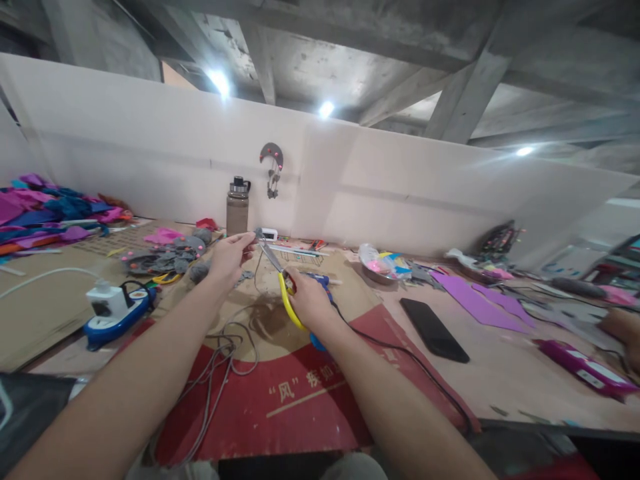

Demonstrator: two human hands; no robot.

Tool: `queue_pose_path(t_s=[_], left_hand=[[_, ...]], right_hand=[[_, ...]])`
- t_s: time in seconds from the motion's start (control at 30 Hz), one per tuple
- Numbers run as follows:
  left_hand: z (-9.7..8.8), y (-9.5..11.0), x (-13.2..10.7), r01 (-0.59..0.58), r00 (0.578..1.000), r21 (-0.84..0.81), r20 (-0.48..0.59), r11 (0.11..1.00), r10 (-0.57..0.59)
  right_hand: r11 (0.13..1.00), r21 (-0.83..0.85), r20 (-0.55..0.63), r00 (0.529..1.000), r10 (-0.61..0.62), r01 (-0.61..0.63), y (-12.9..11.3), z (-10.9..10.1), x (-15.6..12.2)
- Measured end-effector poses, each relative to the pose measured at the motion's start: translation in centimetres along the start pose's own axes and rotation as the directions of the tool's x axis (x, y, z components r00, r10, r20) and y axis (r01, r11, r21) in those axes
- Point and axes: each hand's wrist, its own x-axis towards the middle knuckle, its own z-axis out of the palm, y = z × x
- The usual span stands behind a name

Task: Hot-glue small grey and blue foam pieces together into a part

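Note:
My right hand [306, 297] is closed around the yellow-handled scissors [286, 293], their blades pointing up and away. The blade tips reach a small grey piece [259, 233], seemingly felt, pinched in the fingertips of my left hand [233, 257]. Whether the blades are parted is too fine to tell. A thin grey cord [259, 267] hangs near the piece, and a loose tangle of grey cord [227, 347] lies on the red and brown cardboard [300, 407] below. Partly hidden behind my right hand is a blue glue gun [323, 280] with a black cable.
At left stand a blue power strip [120, 320], grey felt pieces [170, 257] and a pile of coloured cloth [60, 207]. A bottle [237, 207] stands by the wall. Right are a metal bowl [380, 270], a black phone [434, 329], purple sheets [480, 303] and another person's hand [623, 330].

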Motion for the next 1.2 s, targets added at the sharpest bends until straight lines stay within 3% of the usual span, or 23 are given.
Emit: queue_pose_path(t_s=[0.37,0.7,1.2], left_hand=[[0.4,0.1,-0.5,0.032,0.999,-0.014,0.033,0.999,-0.032],[0.5,0.7,-0.5,0.213,0.977,-0.083,0.054,0.974,-0.209],[0.5,1.0,-0.5,0.305,0.952,-0.144,0.077,0.941,-0.297]], right_hand=[[0.985,-0.169,-0.044,0.999,0.029,-0.036,-0.3,-0.6,-0.3],[0.976,-0.212,-0.045,0.998,0.039,-0.048,-0.3,-0.8,-0.2],[0.963,-0.270,-0.057,0.998,0.008,-0.023,-0.2,-1.5,-0.4]])
